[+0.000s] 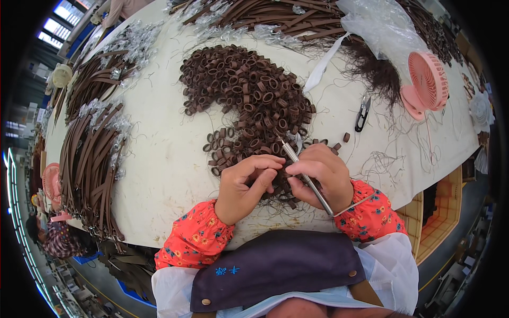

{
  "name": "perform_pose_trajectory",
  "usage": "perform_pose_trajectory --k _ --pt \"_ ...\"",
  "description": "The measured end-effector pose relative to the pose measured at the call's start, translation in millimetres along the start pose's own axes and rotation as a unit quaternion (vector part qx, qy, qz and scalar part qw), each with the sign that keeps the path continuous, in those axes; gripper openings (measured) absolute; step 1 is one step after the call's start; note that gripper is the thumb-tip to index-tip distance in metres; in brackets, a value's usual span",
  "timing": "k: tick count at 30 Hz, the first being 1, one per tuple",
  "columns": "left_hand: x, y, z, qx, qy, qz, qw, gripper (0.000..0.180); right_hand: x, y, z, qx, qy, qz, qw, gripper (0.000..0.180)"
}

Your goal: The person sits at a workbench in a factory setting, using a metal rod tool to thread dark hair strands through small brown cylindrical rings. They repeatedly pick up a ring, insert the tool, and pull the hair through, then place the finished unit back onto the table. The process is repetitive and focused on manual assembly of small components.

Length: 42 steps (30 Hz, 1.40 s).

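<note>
My right hand (326, 172) is closed around a slim silver pen-shaped tool (290, 152). Its thin tip points away from me, over a heap of small brown strap loops (260, 98). My left hand (248, 183) faces it at the near end of the heap, thumb and fingers curled together. Whatever is pinched there is hidden by the fingers; dark brown loops lie just beneath and between both hands. Several loops (220, 140) have spread to the left of the heap, and a single loop (346, 137) sits apart on the right.
Bundles of brown straps (90, 164) with clear plastic wrap lie along the left; more straps (275, 18) cover the far side. Black thread snips (363, 114), a pink fan (426, 79) and a clear plastic bag (379, 24) are on the right. Loose threads litter the white tabletop (164, 175).
</note>
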<state>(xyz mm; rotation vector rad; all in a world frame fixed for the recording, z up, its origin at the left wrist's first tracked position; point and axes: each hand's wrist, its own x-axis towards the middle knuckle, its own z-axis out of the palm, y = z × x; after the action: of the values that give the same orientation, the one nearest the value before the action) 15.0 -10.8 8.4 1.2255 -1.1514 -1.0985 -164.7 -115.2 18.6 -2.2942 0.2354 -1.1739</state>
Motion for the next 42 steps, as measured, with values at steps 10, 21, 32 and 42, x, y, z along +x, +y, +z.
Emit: perform_pose_trajectory --k 10,21,32,42 --pt "-0.3 4.4 -3.4 0.056 -0.020 -0.084 0.995 0.011 -3.4 4.5 2.9 -0.055 -0.024 -0.051 0.997 0.046" --pt "-6.1 -10.2 9.3 -0.068 -0.013 -0.019 0.997 0.008 -3.0 -4.4 5.5 0.044 -0.017 0.047 0.998 0.034" --pt "-5.3 -12.2 4.1 -0.008 -0.014 -0.002 1.000 0.008 -6.8 -3.8 -12.2 0.349 -0.017 0.246 0.904 0.021" --pt "-6.6 -13.2 4.5 -0.006 -0.007 -0.015 1.000 0.009 -7.7 -3.8 -9.9 0.355 -0.027 0.255 0.899 0.021"
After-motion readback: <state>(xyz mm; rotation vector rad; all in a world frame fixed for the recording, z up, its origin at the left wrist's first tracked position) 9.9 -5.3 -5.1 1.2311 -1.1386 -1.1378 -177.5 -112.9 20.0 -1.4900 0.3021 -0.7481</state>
